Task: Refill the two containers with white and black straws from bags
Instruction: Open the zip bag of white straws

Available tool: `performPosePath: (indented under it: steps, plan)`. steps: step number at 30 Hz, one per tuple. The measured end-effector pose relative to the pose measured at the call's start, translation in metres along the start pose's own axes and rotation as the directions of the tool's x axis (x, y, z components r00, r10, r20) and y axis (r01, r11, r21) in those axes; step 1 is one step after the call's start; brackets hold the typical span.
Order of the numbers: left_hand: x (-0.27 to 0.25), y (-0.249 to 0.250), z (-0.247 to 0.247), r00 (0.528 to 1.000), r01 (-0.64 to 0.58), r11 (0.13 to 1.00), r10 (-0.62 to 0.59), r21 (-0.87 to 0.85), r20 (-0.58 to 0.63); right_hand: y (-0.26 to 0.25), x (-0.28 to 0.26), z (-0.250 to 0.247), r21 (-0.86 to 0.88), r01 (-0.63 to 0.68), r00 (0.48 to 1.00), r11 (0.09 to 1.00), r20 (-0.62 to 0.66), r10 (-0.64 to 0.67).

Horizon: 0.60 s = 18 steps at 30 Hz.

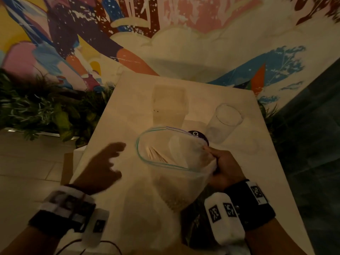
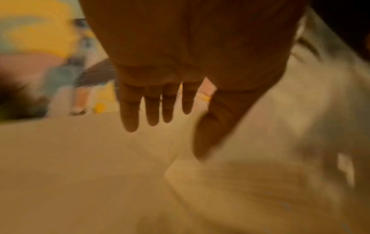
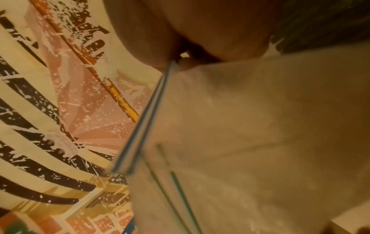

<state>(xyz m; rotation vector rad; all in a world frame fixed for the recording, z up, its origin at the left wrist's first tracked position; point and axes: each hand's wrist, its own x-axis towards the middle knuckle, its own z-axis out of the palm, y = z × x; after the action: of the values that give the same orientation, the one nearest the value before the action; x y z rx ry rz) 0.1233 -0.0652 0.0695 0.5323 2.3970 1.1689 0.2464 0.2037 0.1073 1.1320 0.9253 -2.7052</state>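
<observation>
One bag (image 1: 165, 162), mouth gaping, pinched at 3 o'clock by right hand (image 1: 227, 167); left hand (image 1: 103, 166) spread, empty: single-sided pinch may let straws (image 1: 156, 153) spill onto surface (image 1: 128, 107).

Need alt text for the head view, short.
Right hand pinches the rim of an open zip bag of pale straws over a white table; the open left hand hovers beside it. Two clear containers stand behind.
</observation>
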Motion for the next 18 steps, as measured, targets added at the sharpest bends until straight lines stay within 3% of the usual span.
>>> performPosePath:
  steps: [1,2,3,5,8,11,13,14,16,17,18]
  plan:
    - [0.001,-0.005,0.014,0.996,-0.02,0.956,-0.006,0.294,0.085,0.001,0.0,0.004,-0.015,-0.017,1.0,1.0,0.003,0.017]
    - [0.002,-0.005,0.03,0.984,-0.063,0.892,-0.02,0.447,0.178,0.002,0.002,0.008,-0.044,-0.032,0.999,0.999,-0.011,0.031]
    - [0.004,-0.004,0.045,0.964,-0.123,0.869,-0.01,0.479,0.266,0.004,0.005,0.011,-0.061,-0.036,0.999,0.997,-0.002,0.036]
    - [0.012,0.001,0.072,0.938,-0.161,0.915,0.026,0.371,0.344,0.01,0.011,0.016,-0.083,-0.021,0.999,0.996,0.034,0.023]
    - [0.028,0.001,0.088,0.953,-0.169,0.906,0.049,0.389,0.3,0.012,0.008,0.021,-0.116,0.023,0.996,0.993,0.084,-0.013]
    - [0.033,-0.003,0.086,0.957,-0.173,0.944,0.094,0.281,0.276,-0.002,0.002,-0.003,-0.198,0.236,0.97,0.951,-0.01,-0.243]
    - [0.033,-0.007,0.081,0.964,-0.178,0.964,0.131,0.197,0.231,-0.008,0.003,-0.032,-0.489,0.355,0.89,0.797,-0.084,-0.448]
    - [0.029,-0.004,0.077,0.969,-0.164,0.973,0.128,0.162,0.209,-0.007,0.004,-0.044,-0.692,0.308,0.879,0.653,-0.055,-0.473]
    - [0.023,-0.004,0.075,0.981,-0.141,0.986,0.127,0.085,0.144,0.009,0.004,-0.054,-0.908,0.22,0.957,0.356,0.131,-0.258]
    - [0.019,-0.004,0.076,0.982,-0.151,0.987,0.145,0.047,0.118,0.02,0.003,-0.049,-0.926,0.224,0.973,0.303,0.194,-0.125]
    - [0.017,-0.005,0.077,0.989,-0.123,0.992,0.121,0.022,0.087,0.032,0.003,-0.039,-0.916,0.261,0.965,0.306,0.249,-0.077]
